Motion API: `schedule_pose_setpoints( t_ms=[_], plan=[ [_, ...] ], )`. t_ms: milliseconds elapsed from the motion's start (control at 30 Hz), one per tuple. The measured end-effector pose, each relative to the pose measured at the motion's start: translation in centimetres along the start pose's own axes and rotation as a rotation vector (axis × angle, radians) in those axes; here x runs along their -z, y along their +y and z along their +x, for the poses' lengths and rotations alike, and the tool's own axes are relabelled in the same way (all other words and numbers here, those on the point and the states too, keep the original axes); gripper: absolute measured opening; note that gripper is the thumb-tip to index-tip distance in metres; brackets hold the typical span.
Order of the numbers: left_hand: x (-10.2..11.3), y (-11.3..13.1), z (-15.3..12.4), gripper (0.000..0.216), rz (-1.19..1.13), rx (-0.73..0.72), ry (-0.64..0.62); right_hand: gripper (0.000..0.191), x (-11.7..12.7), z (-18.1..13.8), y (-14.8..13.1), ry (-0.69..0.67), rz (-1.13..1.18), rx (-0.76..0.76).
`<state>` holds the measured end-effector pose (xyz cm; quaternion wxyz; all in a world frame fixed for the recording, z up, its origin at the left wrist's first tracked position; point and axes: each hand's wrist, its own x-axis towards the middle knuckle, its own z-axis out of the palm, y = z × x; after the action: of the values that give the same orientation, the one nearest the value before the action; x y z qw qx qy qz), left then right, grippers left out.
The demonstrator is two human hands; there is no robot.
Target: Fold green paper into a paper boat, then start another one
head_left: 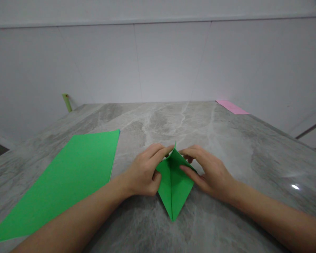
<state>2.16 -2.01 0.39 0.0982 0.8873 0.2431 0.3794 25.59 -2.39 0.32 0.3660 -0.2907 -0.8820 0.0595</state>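
Observation:
Between my hands a folded piece of green paper (175, 186) rests on the table, diamond-shaped, with a crease down its middle and a point toward me. Its far tip stands up slightly. My left hand (149, 170) grips the paper's left edge, index finger stretched toward the far tip and the other fingers curled. On the other side, my right hand (209, 172) pinches the right edge, thumb on the near face and fingers behind it. The fingertips behind the paper are partly hidden.
Large green sheets (68, 175) lie at the left, partly beneath my left forearm. The grey marbled table (160, 123) meets a white wall. A pink paper (232, 106) lies at the far right edge, and a light-green strip (67, 102) stands at the far left.

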Motion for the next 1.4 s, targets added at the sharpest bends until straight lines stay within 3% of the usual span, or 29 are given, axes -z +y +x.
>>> schedule_pose_setpoints(
  t_ms=[200,400,667,900,1000,1167,1400],
  plan=[
    [-0.4,-0.1,-0.1,0.063,-0.174,0.072,0.034,0.029,-0.1,-0.1,0.0,-0.127,0.030,0.088],
    [0.1,-0.2,0.0,0.029,-0.345,0.159,-0.042,0.033,-0.1,-0.2,0.1,-0.127,-0.003,0.112],
    [0.0,-0.4,-0.2,0.008,-0.539,0.250,-0.028,0.030,0.1,-0.2,0.2,-0.121,-0.024,0.116],
    [0.5,-0.4,0.0,0.038,-0.819,0.357,-0.046,0.038,0.3,-0.2,0.0,-0.115,-0.041,0.131],
    [0.3,-0.4,0.1,0.040,-0.801,0.443,-0.012,0.042,0.3,-0.1,-0.2,-0.152,-0.046,0.136],
    [0.0,-0.3,0.2,0.042,-0.747,0.456,-0.016,0.049,0.3,0.0,-0.4,-0.127,-0.076,0.199],
    [-0.2,-0.2,0.1,0.038,-0.762,0.411,-0.049,0.036,0.6,0.2,-0.9,-0.171,-0.013,0.208]
  ],
)
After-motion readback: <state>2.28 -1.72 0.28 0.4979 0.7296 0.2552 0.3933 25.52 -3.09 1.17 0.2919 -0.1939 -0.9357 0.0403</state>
